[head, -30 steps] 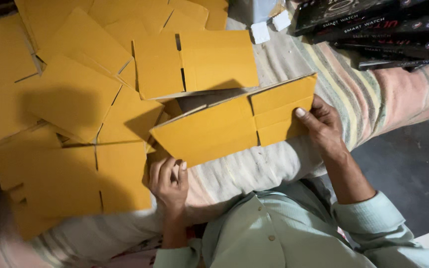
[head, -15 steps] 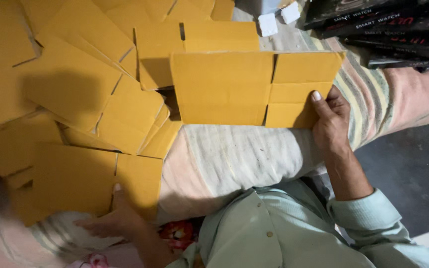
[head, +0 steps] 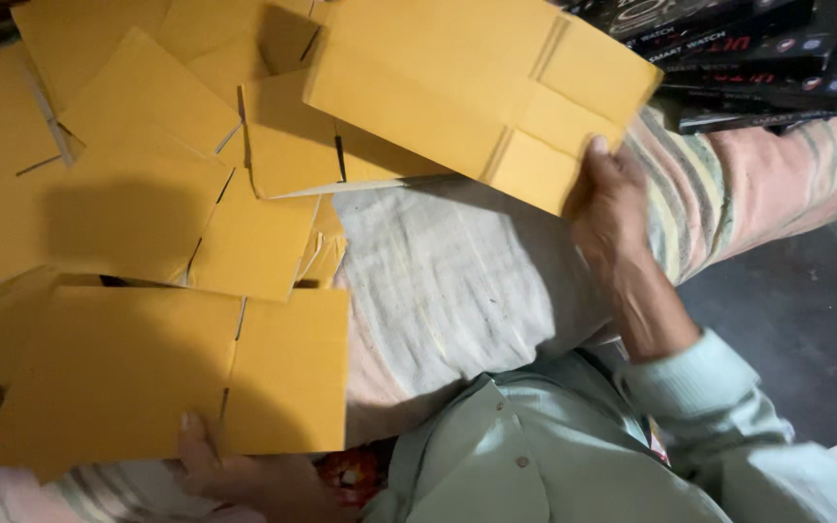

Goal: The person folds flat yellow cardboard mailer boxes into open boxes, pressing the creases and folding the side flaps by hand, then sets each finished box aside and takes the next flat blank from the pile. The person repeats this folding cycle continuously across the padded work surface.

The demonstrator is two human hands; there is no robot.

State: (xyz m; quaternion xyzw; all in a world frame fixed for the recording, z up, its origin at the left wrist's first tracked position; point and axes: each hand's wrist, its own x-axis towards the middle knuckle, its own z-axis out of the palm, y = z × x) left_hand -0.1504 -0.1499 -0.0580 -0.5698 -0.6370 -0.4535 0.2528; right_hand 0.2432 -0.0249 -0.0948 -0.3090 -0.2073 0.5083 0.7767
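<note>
Right hand (head: pixel 612 208) closed on the lower right corner of a flat mustard-yellow cardboard box blank with creased flaps (head: pixel 481 92), thumb on top, fingers hidden beneath. Blank held raised, up and left of that hand, long axis slanting from upper left down to lower right. Left hand (head: pixel 210 465) pinching the near edge of a second flat yellow cardboard blank (head: pixel 162 373), thumb pressed on its face, remaining fingers out of sight under it; far left and below the raised blank. Between them, below the raised blank, a bare grey woven cloth (head: pixel 457 291). Left of the raised blank, a loose heap of more yellow blanks (head: pixel 128 174). Right of it, stacked dark printed cartons (head: pixel 758 48).
</note>
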